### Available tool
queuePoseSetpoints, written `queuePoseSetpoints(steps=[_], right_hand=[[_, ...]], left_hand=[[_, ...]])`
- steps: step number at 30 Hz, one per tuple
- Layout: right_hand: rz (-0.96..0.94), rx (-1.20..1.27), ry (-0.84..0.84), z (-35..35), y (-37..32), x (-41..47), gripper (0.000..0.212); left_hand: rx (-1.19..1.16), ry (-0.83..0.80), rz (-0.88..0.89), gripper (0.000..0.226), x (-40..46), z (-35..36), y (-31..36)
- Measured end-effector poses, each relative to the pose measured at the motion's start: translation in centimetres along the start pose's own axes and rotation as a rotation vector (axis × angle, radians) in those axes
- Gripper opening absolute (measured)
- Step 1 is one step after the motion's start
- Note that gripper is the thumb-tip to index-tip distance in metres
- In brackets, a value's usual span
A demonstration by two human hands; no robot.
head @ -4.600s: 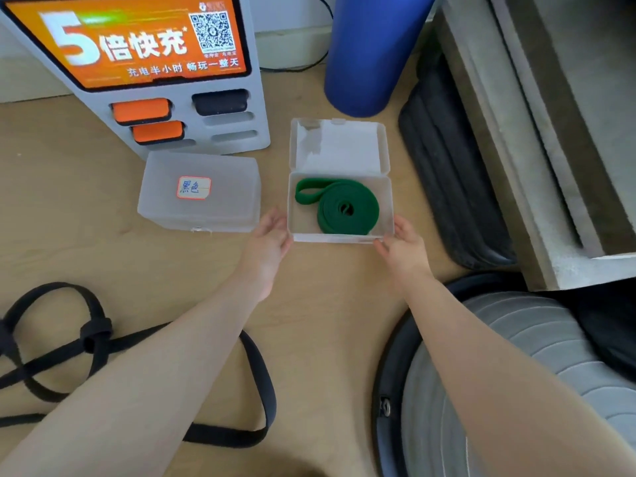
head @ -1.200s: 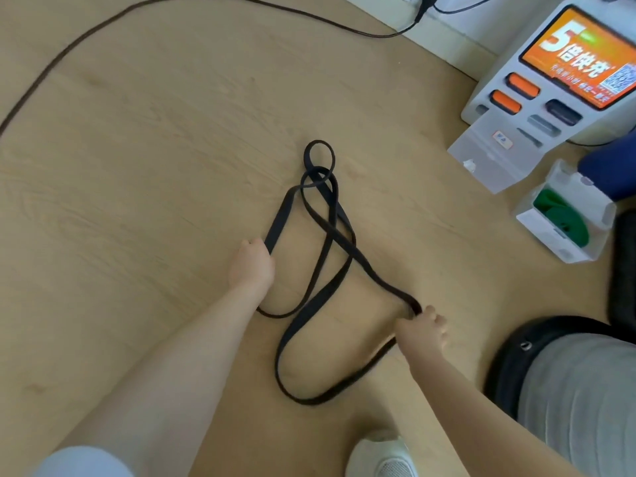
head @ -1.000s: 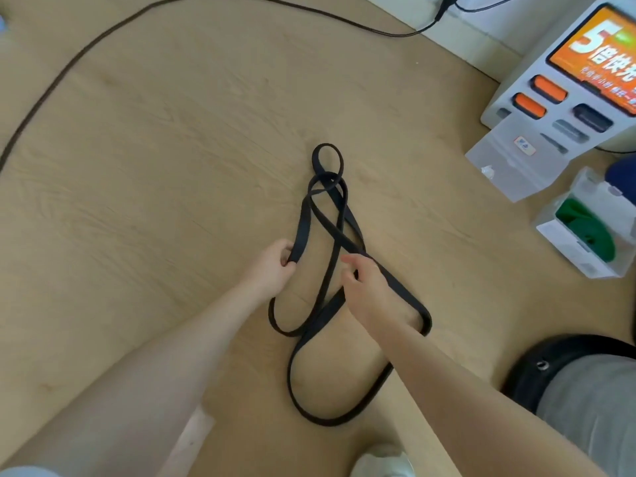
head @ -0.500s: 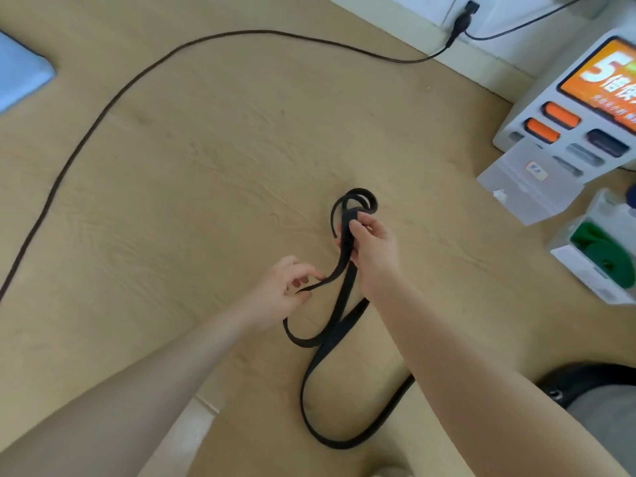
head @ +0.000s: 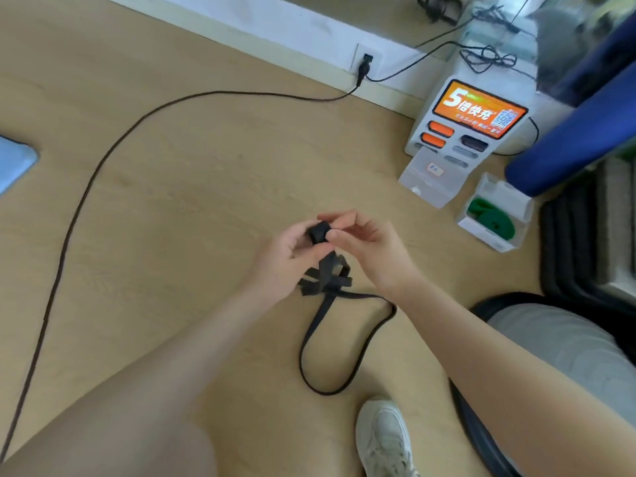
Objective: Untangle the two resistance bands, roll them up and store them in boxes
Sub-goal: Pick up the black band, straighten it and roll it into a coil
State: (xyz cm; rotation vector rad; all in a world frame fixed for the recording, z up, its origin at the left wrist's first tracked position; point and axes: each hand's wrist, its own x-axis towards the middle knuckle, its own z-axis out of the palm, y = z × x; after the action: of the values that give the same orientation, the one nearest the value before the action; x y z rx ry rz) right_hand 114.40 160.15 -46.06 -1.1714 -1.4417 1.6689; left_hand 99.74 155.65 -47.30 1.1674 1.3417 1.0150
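My left hand [head: 287, 251] and right hand [head: 364, 242] pinch the started roll of the black band [head: 318, 233] above the floor; its loose tail [head: 347, 342] may twist, loosening the coil.

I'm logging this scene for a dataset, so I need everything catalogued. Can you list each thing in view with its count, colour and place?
black band: 1, black, one end being rolled between both hands, rest looped on the floor
green band: 1, green, rolled inside the open box
open box: 1, clear, floor at right
shut box: 1, clear, labelled, before the charging station
charging station: 1, grey with orange screen, by the wall
cable: 1, dark, from the wall socket across the floor
blue roll: 1, right
shoe: 1, white, bottom
left hand: holds the roll
right hand: pinches the roll
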Motion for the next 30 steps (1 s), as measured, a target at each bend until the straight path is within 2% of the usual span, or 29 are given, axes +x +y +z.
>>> queuePoseSetpoints(steps=[2, 4, 8, 11, 13, 15, 18, 20, 24, 27, 30], right_hand=[[0.003, 0.046, -0.010, 0.1, -0.3, -1.2, 0.011], [0.064, 0.035, -0.104, 0.1, 0.0, -2.5, 0.025], [0.187, -0.237, -0.343, 0.0, 1.4, -4.0, 0.030], [0.192, -0.370, -0.257, 0.0, 1.8, -4.0, 0.044], [0.214, -0.355, -0.230, 0.1, 2.0, -3.9, 0.039], [0.224, -0.337, -0.271, 0.2, 2.0, -3.8, 0.036], [0.199, -0.283, -0.265, -0.7, 1.2, -3.6, 0.013], [0.138, -0.329, -0.211, -1.6, 1.0, -3.6, 0.016], [0.095, -0.440, -0.060, -1.8, 2.3, -3.5, 0.020], [0.099, -0.531, 0.065, -0.4, 3.0, -3.1, 0.021], [0.105, -0.321, -0.017, 0.7, 2.2, -3.1, 0.029]], left_hand=[[0.023, -0.007, 0.043, 0.025, -0.8, 0.0, 0.6], [0.004, 0.009, 0.061, 0.015, -1.7, 0.2, 1.2], [-0.129, 0.077, 0.100, 0.016, -2.7, 0.2, 2.7], [-0.217, 0.139, 0.106, 0.016, -2.5, 0.1, 3.4], [-0.277, 0.123, 0.071, 0.016, -2.3, 0.4, 3.8], [-0.339, 0.118, 0.040, 0.016, -2.1, 0.6, 3.8], [-0.459, 0.204, -0.021, 0.017, -1.2, -0.1, 3.2], [-0.540, 0.224, -0.065, 0.020, -0.7, -0.8, 2.5], [-0.506, 0.064, -0.108, 0.023, -1.1, -0.5, 1.9], [-0.402, -0.057, -0.071, 0.028, -1.9, 0.5, 1.7], [-0.394, -0.062, -0.057, 0.021, -1.9, 0.7, 1.6]])
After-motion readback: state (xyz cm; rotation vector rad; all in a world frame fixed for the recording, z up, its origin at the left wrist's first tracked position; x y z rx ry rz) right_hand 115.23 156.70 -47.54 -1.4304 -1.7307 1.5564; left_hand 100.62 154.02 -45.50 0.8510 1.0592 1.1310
